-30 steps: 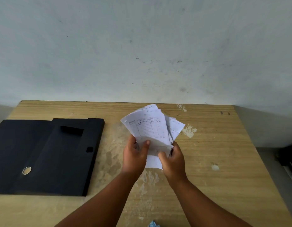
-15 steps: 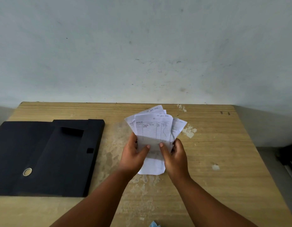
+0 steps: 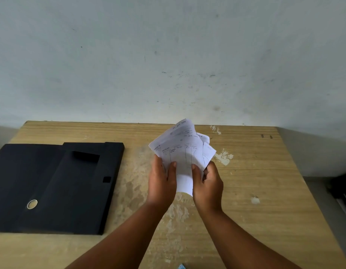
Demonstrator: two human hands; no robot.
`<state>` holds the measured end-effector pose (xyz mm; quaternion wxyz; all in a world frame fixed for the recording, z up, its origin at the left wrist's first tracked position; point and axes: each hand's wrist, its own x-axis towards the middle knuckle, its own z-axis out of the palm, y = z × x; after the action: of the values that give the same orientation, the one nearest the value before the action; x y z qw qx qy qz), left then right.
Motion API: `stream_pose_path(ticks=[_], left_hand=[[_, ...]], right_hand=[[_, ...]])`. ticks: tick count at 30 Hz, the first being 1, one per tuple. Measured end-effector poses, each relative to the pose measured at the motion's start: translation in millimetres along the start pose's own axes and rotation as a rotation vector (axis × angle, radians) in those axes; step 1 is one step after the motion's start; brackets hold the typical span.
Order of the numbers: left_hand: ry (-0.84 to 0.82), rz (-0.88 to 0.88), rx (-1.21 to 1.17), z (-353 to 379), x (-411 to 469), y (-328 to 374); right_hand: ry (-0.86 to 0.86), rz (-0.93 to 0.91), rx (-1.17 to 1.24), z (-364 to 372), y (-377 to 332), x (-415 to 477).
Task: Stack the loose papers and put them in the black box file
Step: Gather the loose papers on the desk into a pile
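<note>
Got the loose papers (image 3: 181, 152) pinched up off the table (image 3: 265, 191) in my left hand (image 3: 162, 183) and right hand (image 3: 208, 184); edges fanned, so one could slip; black box file (image 3: 57, 187) lies off to my left.

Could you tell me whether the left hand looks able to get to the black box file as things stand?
Probably yes. The black box file lies on the table on the left hand's side, with only bare tabletop between them. However, that hand shares a grip on the papers with the right hand.
</note>
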<state>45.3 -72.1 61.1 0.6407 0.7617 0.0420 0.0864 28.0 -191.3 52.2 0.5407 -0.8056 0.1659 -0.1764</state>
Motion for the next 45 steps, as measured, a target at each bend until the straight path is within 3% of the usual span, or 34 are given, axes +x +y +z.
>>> stream_pose_path(ticks=[4, 12, 28, 35, 40, 45], left_hand=[[0.048, 0.016, -0.019, 5.4, -1.6, 4.5], [-0.048, -0.041, -0.051, -9.0, -9.0, -11.3], [-0.148, -0.045, 0.074, -17.0, 4.7, -18.5], [-0.132, -0.036, 0.139, -17.8, 0.2, -25.7], [-0.038, -0.012, 0.078, -10.5, -1.8, -16.3], [0.013, -0.132, -0.053, -7.0, -6.3, -15.7]], right_hand=[[-0.007, 0.046, 0.055, 4.1, -7.8, 1.5], [-0.18, 0.154, 0.088, -1.8, 9.8, -8.2], [-0.195, 0.129, 0.06, -1.0, 11.6, -5.0], [-0.215, 0.094, -0.022, 0.5, 17.0, -4.7], [-0.12, 0.075, -0.003, 2.6, 10.3, -4.7], [-0.156, 0.17, 0.044, 3.9, 14.7, -7.5]])
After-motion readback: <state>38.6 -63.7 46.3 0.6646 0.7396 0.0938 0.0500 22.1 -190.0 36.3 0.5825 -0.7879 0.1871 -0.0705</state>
